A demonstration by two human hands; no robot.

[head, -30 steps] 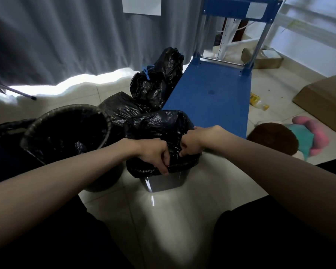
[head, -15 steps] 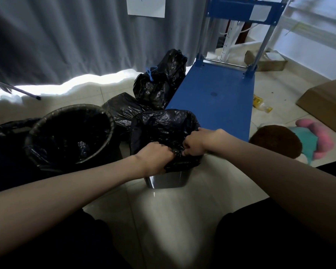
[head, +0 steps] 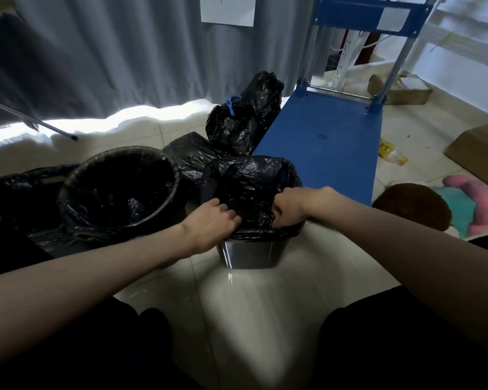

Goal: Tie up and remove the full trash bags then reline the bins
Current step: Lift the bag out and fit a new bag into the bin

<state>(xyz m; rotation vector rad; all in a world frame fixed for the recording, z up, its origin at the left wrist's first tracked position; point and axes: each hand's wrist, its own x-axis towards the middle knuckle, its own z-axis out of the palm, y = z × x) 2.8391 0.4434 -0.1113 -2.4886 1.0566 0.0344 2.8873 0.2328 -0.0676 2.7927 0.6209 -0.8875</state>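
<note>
While the small metal bin (head: 248,256) stands on the floor beside the blue cart (head: 324,144), its black liner (head: 251,181) drapes over the rim, with the left hand (head: 209,223) pressing loosely curled fingers into the film and the right hand (head: 289,205) pinching a fold at the near edge. The thin plastic is judged light, limp, slippery and easily torn, so it should be gathered in bunches at the rim, never by a single layer.

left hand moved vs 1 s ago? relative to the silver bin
Yes. The left hand has slid leftward along the near rim of the silver bin, away from the right hand, opening a gap between them over the black liner.
</note>
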